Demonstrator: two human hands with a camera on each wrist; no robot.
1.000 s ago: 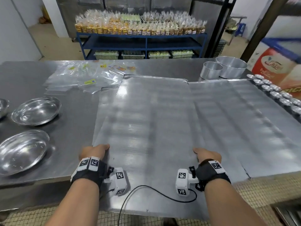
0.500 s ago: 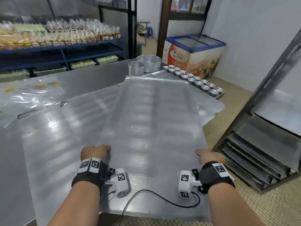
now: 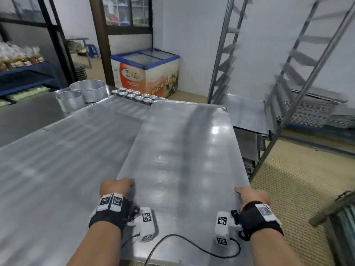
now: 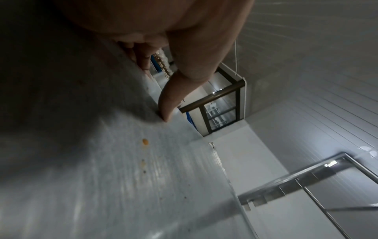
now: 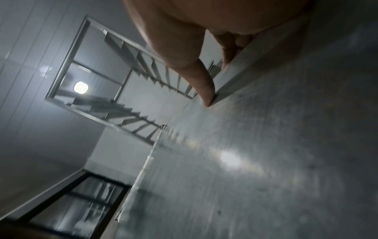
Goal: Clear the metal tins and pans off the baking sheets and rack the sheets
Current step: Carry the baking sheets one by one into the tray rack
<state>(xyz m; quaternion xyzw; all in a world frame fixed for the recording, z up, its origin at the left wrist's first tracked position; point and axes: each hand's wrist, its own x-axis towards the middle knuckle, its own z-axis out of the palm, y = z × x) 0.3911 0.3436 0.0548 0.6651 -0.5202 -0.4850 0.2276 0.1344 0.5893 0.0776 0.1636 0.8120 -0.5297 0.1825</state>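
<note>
I carry a bare metal baking sheet (image 3: 182, 160) level in front of me, its far end towards the tall metal rack (image 3: 288, 77). My left hand (image 3: 117, 187) grips its left edge, thumb on top (image 4: 169, 103), fingers curled under. On the opposite edge my right hand (image 3: 249, 194) holds it the same way, thumb (image 5: 204, 90) on the rim. Another sheet (image 3: 67, 154) lies on the table to the left. Several small round tins (image 3: 138, 95) sit at its far end, beside two round pans (image 3: 88, 91).
A chest freezer (image 3: 148, 73) stands by the far wall. Stacked sheets (image 3: 311, 110) fill the rack's lower runners; its upper runners are bare. A blue shelf (image 3: 23, 73) with bagged goods is at the far left. A woven mat (image 3: 299, 179) covers the floor on the right.
I have turned right with the sheet held in both hands, swinging it off the table. The rack has come into view ahead and the bowls and bags have left the view.
</note>
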